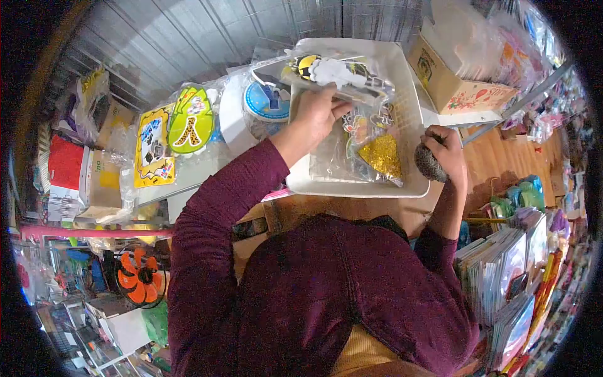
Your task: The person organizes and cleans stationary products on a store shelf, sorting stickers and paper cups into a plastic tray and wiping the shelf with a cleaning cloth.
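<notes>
A white plastic basket stands in front of me. Over its far left part, my left hand grips the near edge of a clear plastic packet with yellow, black and white cutouts inside. Some of its fingers are hidden behind the packet. Lower in the basket lie a gold glittery piece and clear packets of small colourful cutouts. At the basket's right side, my right hand is closed around a dark grey, fuzzy, rounded bundle; I cannot make out its kind.
Left of the basket, packaged cutouts lie on a white table: a blue round one, a green one and a yellow-framed one. A cardboard box of plastic-wrapped items stands right. An orange fan is lower left.
</notes>
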Tool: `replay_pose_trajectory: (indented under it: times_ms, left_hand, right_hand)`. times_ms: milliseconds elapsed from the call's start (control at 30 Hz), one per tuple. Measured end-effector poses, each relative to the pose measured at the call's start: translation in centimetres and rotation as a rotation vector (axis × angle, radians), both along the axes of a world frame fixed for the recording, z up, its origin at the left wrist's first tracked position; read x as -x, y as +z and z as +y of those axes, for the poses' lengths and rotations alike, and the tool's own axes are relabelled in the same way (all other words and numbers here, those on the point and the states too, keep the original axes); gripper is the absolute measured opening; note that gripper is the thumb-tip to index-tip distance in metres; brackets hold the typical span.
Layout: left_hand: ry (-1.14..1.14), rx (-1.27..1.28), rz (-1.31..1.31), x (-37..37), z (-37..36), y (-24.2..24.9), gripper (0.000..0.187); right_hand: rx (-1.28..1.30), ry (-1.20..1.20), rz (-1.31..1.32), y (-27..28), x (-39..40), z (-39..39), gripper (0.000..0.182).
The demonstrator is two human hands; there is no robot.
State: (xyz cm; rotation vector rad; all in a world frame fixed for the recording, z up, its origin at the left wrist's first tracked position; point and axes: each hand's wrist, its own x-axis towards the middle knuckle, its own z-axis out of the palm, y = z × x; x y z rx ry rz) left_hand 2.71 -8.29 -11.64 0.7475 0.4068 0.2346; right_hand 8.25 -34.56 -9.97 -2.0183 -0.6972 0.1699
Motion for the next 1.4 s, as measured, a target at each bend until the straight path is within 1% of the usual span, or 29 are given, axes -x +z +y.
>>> replay_pose_trajectory:
  times_ms: [33, 100, 133, 167, 233, 267, 300, 367, 400, 433, 500, 533, 567, 633, 667, 700, 767, 833, 867, 933, 1000, 1067, 1100, 1167, 1200, 1267, 1300, 1367, 1400]
  left_hand:
    - [0.003, 0.003, -0.001, 0.0, -0.2, 0.2, 0.02]
    - [-0.308, -0.077, -0.031, -0.3, -0.4, 0.5, 0.02]
    - [-0.399, -0.08, -0.021, -0.3, 0.0, 0.3, 0.021]
    - [-0.39, -0.08, -0.023, -0.3, 0.7, 0.5, 0.021]
    - [-0.69, -0.281, 0.121, -0.1, 2.3, 1.1, 0.024]
    - [-0.741, -0.552, 0.261, 1.5, 1.5, 4.1, 0.022]
    - [-0.743, -0.558, 0.261, 2.0, 1.4, 4.5, 0.022]
    - [-0.694, -1.108, 0.102, 2.6, 1.5, 5.0, 0.018]
    - [-0.418, -1.675, -0.121, 2.8, 1.4, 5.7, 0.012]
    - [-0.414, -1.671, -0.116, 2.4, 1.6, 5.5, 0.012]
    - [-0.108, -2.156, -0.325, 1.3, 2.1, 5.4, 0.016]
    - [-0.432, -2.038, -0.15, 0.8, 1.8, 5.7, 0.018]
    - [-0.41, -2.035, -0.13, -0.2, 1.6, 4.6, 0.018]
    - [-0.45, -1.996, -0.101, -2.4, 1.7, 1.3, 0.024]
    - [-0.431, -1.997, -0.087, -2.5, 1.4, 1.4, 0.024]
    - [-0.408, -1.996, -0.133, -2.4, 1.0, 1.4, 0.027]
    - [-0.388, -1.995, -0.173, -1.7, 1.1, 1.7, 0.03]
    - [-0.289, -1.889, -0.294, 0.0, 2.2, 3.9, 0.033]
    - [-0.286, -1.844, -0.123, 1.1, 3.2, 6.1, 0.032]
    - [-0.032, -1.687, -0.04, 2.3, 7.6, 7.6, 0.031]
    - [0.035, -1.556, 0.133, 2.8, 13.3, 8.4, 0.03]
    - [0.219, -1.789, 0.264, 1.8, 18.8, 6.8, 0.036]
    - [0.228, -1.786, 0.269, 1.0, 19.8, 6.4, 0.036]
    - [0.196, -2.022, 0.46, -0.3, 20.7, 5.6, 0.046]
    - [0.207, -2.016, 0.461, -1.0, 20.6, 5.1, 0.046]
    - [0.087, -1.963, 0.687, -2.9, 19.8, 4.1, 0.04]
    - [0.097, -1.964, 0.68, -3.4, 19.3, 3.9, 0.04]
    - [0.166, -1.985, 0.678, -4.0, 18.3, 3.5, 0.032]
    - [0.2, -1.97, 0.651, -3.9, 17.6, 3.6, 0.027]
  right_hand:
    - [0.007, 0.002, -0.022, -0.3, -0.2, 0.0, 0.016]
    - [0.018, 0.017, -0.05, -0.7, -0.7, -0.1, 0.016]
    - [0.017, 0.016, -0.043, -0.9, -0.9, -0.2, 0.017]
    - [0.014, 0.013, -0.033, -1.0, -0.9, -0.2, 0.017]
    - [0.013, 0.028, -0.014, -0.9, -0.7, -0.2, 0.015]
    - [0.011, 0.032, 0.007, -0.7, -0.7, -0.2, 0.015]
    - [0.006, 0.029, 0.006, -0.6, -0.7, -0.1, 0.015]
    - [0.013, 0.006, 0.03, -0.6, -0.5, -0.1, 0.018]
    - [0.013, 0.005, 0.033, -0.6, -0.4, -0.1, 0.018]
    - [0.008, 0.005, 0.013, -0.5, -0.4, -0.1, 0.019]
    - [0.006, 0.031, -0.013, -0.4, -0.4, 0.2, 0.019]
    - [0.004, 0.026, -0.014, -0.3, -0.3, 0.2, 0.019]
    - [0.004, 0.022, -0.016, -0.2, -0.2, 0.1, 0.019]
    - [-0.011, 0.04, -0.069, -0.5, -0.3, 0.1, 0.017]
    - [0.006, 0.013, -0.035, -0.1, 0.0, 0.1, 0.016]
    - [0.02, -0.018, 0.001, 0.1, 0.1, 0.2, 0.016]
    - [0.015, -0.005, -0.007, 0.4, 0.3, 0.3, 0.015]
    - [0.008, -0.004, -0.015, 0.4, 0.4, 0.3, 0.014]
    - [0.005, -0.006, -0.01, 0.3, 0.4, 0.3, 0.014]
    - [-0.04, -0.004, 0.054, 0.0, 0.1, 0.0, 0.012]
    - [-0.023, -0.002, 0.056, -0.4, -0.5, -0.1, 0.012]
    - [-0.017, -0.006, 0.055, 0.0, -0.1, 0.2, 0.012]
    - [-0.015, 0.002, 0.051, -0.2, -0.2, 0.2, 0.012]
    - [0.014, 0.002, 0.063, -0.7, -0.8, -0.1, 0.013]
    - [0.017, 0.008, 0.055, -0.6, -0.7, -0.1, 0.013]
    - [-0.045, 0.011, 0.08, -0.3, -0.2, 0.0, 0.013]
    - [-0.047, 0.011, 0.07, -0.2, 0.0, 0.0, 0.013]
    - [-0.041, -0.061, 0.056, -0.2, 0.5, 0.2, 0.013]
    - [-0.062, -0.058, 0.065, 0.0, 0.7, 0.2, 0.012]
